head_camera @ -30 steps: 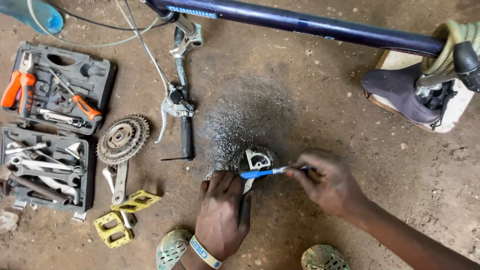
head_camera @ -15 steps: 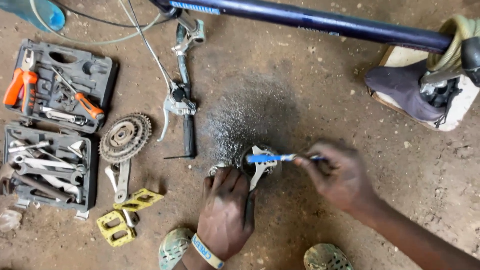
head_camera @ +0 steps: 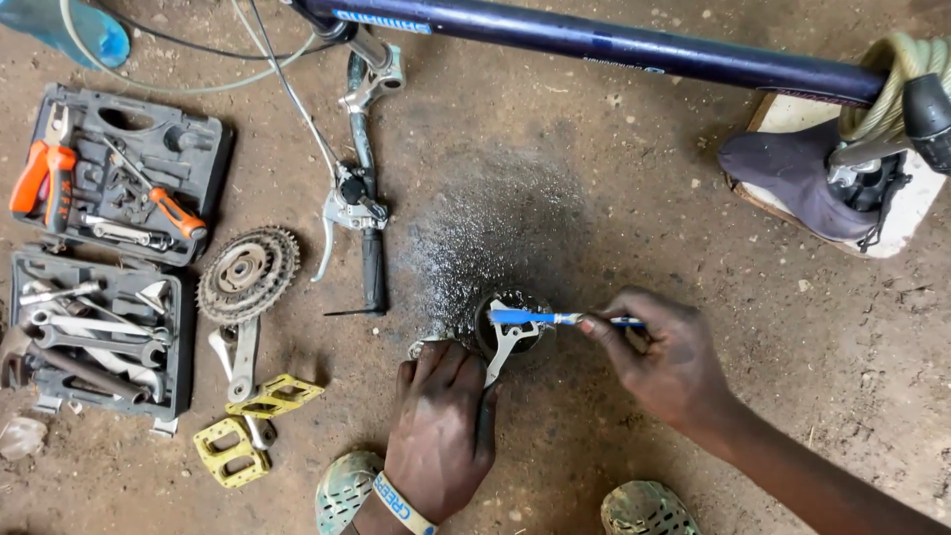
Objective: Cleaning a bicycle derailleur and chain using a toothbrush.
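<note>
Dirt floor (head_camera: 693,228) | left hand (head_camera: 441,436) clasps metal bike part (head_camera: 510,337) | right hand (head_camera: 664,357) grips blue brush (head_camera: 535,317), scrubbing mid-way; grime remains.

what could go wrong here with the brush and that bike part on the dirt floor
1. The left hand pins the small metal bike part on loose dirt; brushing may work grit back into it.
2. The right hand holds the blue brush by its far end, so it might slip and flick grime at the face.
3. The crank with its toothed rings and yellow pedals lie close to the feet and could be kicked or stepped on.
</note>
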